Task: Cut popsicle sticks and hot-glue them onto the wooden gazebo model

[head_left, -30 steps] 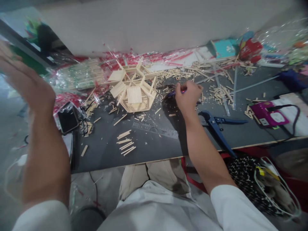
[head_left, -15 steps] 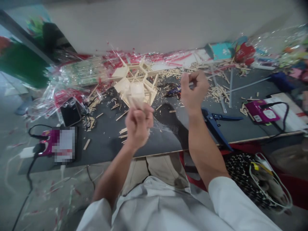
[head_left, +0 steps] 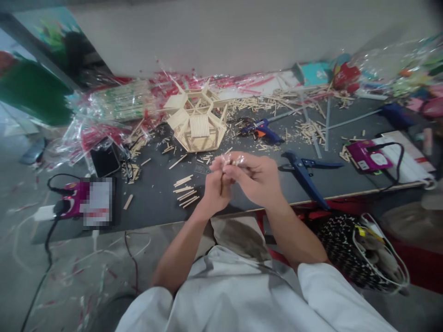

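Observation:
Above the front of the table, my left hand (head_left: 217,190) and my right hand (head_left: 259,179) meet with closed fingers. Between their fingertips are small wooden sticks (head_left: 234,163), mostly hidden by the fingers, with a shiny clear glint beside them. Just beyond stands a structure of glued wooden sticks (head_left: 200,127) with slatted panels. Left of my hands, several cut sticks (head_left: 187,190) lie in a loose row. A blue glue gun (head_left: 266,131) rests behind my right hand, and a blue-handled cutter (head_left: 304,175) lies to its right.
Piles of cut sticks (head_left: 256,105) and plastic-wrapped stick packs (head_left: 119,102) line the back. At left are a dark phone (head_left: 104,159) and a purple power strip (head_left: 78,199); another purple power strip (head_left: 368,155) sits at right. A patterned bag (head_left: 346,249) hangs below the edge.
My hands have come together from apart; my left hand, with the pale sticks, moved toward me and right. My right hand came down and left, uncovering the glue gun.

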Demonstrator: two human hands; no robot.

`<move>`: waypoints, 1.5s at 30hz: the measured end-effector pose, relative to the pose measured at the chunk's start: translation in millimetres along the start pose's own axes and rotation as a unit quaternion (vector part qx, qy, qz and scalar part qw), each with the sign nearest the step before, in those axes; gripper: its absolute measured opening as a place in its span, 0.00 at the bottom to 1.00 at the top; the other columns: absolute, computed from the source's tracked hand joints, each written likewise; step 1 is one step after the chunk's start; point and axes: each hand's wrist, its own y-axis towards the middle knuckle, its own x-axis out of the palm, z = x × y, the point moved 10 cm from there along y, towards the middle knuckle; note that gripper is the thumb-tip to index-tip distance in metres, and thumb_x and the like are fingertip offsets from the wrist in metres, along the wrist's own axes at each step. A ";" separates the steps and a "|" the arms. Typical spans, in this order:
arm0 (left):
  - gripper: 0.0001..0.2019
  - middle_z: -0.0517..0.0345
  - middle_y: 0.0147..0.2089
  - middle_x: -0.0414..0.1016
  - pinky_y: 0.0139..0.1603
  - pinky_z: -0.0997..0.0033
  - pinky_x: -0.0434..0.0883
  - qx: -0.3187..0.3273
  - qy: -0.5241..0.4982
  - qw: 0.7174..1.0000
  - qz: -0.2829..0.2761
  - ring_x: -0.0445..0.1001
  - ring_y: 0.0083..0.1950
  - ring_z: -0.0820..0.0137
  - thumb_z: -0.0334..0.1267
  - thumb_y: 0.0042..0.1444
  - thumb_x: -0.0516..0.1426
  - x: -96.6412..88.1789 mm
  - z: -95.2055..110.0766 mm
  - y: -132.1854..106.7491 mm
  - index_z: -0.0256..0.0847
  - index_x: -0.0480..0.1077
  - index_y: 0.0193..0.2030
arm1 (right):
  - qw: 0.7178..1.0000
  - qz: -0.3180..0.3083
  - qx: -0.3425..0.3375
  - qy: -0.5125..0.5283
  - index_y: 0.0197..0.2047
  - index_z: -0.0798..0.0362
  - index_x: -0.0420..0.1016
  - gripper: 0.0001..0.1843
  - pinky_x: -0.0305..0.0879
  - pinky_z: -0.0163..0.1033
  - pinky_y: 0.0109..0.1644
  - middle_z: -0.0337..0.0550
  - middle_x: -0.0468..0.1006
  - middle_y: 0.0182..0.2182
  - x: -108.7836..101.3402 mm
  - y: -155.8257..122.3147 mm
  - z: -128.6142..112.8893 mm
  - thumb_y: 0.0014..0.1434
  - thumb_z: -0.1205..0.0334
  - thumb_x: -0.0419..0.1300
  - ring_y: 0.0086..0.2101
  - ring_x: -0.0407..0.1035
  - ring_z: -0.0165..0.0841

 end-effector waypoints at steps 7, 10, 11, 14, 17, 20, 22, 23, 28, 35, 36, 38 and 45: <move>0.28 0.56 0.27 0.67 0.30 0.68 0.64 -0.007 -0.019 0.997 -0.075 0.65 0.28 0.71 0.58 0.74 0.40 8.8 0.5 0.1 0.43 0.58 0.28 | 0.994 0.057 -0.062 -0.064 0.41 0.42 0.86 0.11 0.74 0.47 0.60 0.36 0.86 0.33 -1.1 -10.2 -6.2 0.69 0.54 0.61 0.34 0.80 0.33; 0.30 0.56 0.27 0.66 0.28 0.69 0.64 -0.038 -0.030 0.992 -0.118 0.64 0.27 0.71 0.63 0.72 0.38 14.3 -9.6 0.1 0.43 0.58 0.28 | 0.993 0.068 -0.049 -0.080 0.41 0.43 0.86 0.13 0.73 0.47 0.61 0.38 0.87 0.34 -1.8 -13.2 3.1 0.69 0.51 0.60 0.38 0.81 0.35; 0.31 0.56 0.26 0.66 0.26 0.70 0.64 -0.043 -0.032 0.990 -0.129 0.63 0.25 0.72 0.63 0.72 0.38 15.5 -12.5 -0.4 0.43 0.58 0.28 | 0.993 0.067 -0.039 -0.089 0.40 0.43 0.86 0.13 0.73 0.47 0.61 0.39 0.86 0.34 -1.3 -14.2 7.8 0.69 0.50 0.60 0.40 0.81 0.36; 0.30 0.58 0.25 0.66 0.24 0.72 0.63 -0.051 -0.031 0.985 -0.161 0.62 0.22 0.74 0.63 0.72 0.40 19.8 -19.6 -4.5 0.42 0.59 0.27 | 0.993 0.066 -0.008 -0.097 0.39 0.44 0.86 0.15 0.75 0.46 0.57 0.40 0.86 0.33 -0.9 -20.7 22.6 0.67 0.47 0.61 0.42 0.81 0.37; 0.28 0.54 0.26 0.69 0.27 0.71 0.66 -0.052 -0.015 0.980 -0.189 0.65 0.24 0.71 0.56 0.74 0.41 25.5 -23.5 -10.1 0.42 0.61 0.27 | 0.993 0.082 0.022 -0.080 0.39 0.45 0.86 0.15 0.77 0.44 0.51 0.42 0.86 0.33 -5.0 -34.4 37.4 0.67 0.46 0.62 0.44 0.80 0.38; 0.21 0.50 0.29 0.73 0.34 0.67 0.69 -0.053 0.036 0.963 -0.261 0.71 0.29 0.66 0.46 0.73 0.43 39.3 -23.1 -14.8 0.42 0.64 0.30 | 0.992 0.102 0.051 -0.055 0.44 0.46 0.85 0.14 0.78 0.42 0.49 0.43 0.86 0.36 -14.8 -48.9 48.2 0.66 0.47 0.63 0.42 0.81 0.38; 0.16 0.52 0.30 0.72 0.33 0.67 0.67 -0.055 0.078 0.940 -0.328 0.71 0.30 0.65 0.42 0.71 0.44 49.3 -18.0 -16.1 0.43 0.63 0.32 | 0.992 0.096 0.067 -0.046 0.48 0.46 0.84 0.16 0.78 0.43 0.48 0.44 0.86 0.38 -23.1 -54.3 48.8 0.66 0.46 0.63 0.39 0.81 0.37; 0.15 0.53 0.29 0.71 0.32 0.68 0.64 -0.055 0.096 0.927 -0.358 0.70 0.29 0.65 0.41 0.70 0.44 52.5 -13.0 -15.4 0.43 0.63 0.32 | 0.992 0.102 0.063 -0.047 0.50 0.45 0.84 0.18 0.78 0.44 0.49 0.45 0.86 0.40 -30.7 -56.1 44.2 0.66 0.44 0.62 0.39 0.81 0.38; 0.13 0.60 0.26 0.69 0.27 0.68 0.56 -0.010 0.155 0.878 -0.453 0.68 0.25 0.66 0.42 0.74 0.44 53.7 34.3 -4.6 0.44 0.60 0.37 | 0.958 0.240 -0.047 -0.152 0.60 0.41 0.80 0.29 0.76 0.44 0.37 0.46 0.81 0.36 -91.8 -79.6 -8.6 0.68 0.34 0.53 0.32 0.75 0.37; 0.12 0.62 0.25 0.71 0.24 0.65 0.47 -0.018 0.271 0.817 -0.509 0.61 0.18 0.69 0.44 0.74 0.48 36.4 49.0 -8.2 0.45 0.64 0.38 | 0.980 0.159 -0.042 -0.114 0.39 0.42 0.85 0.06 0.68 0.42 0.28 0.40 0.80 0.26 -91.2 -94.9 0.9 0.63 0.56 0.65 0.23 0.71 0.34; 0.13 0.62 0.25 0.72 0.24 0.65 0.47 -0.015 0.289 0.812 -0.508 0.62 0.18 0.69 0.45 0.75 0.48 32.8 48.1 -9.7 0.44 0.65 0.39 | 0.983 0.156 -0.038 -0.090 0.39 0.42 0.86 0.05 0.68 0.42 0.28 0.40 0.79 0.26 -88.4 -94.4 5.3 0.63 0.56 0.66 0.24 0.71 0.34; 0.13 0.61 0.28 0.75 0.24 0.65 0.46 0.001 0.330 0.798 -0.504 0.65 0.20 0.69 0.46 0.75 0.48 24.5 47.0 -12.5 0.43 0.66 0.41 | 0.985 0.155 -0.032 -0.061 0.39 0.40 0.86 0.04 0.67 0.41 0.28 0.40 0.79 0.26 -82.0 -93.0 12.1 0.61 0.58 0.68 0.25 0.70 0.33; 0.19 0.58 0.26 0.73 0.26 0.64 0.43 0.047 0.449 0.782 -0.431 0.68 0.22 0.68 0.47 0.76 0.46 -35.9 51.7 1.5 0.41 0.68 0.38 | 0.962 0.265 0.047 0.056 0.32 0.43 0.85 0.11 0.58 0.34 0.19 0.36 0.74 0.21 -96.6 -98.3 47.1 0.57 0.46 0.73 0.17 0.63 0.27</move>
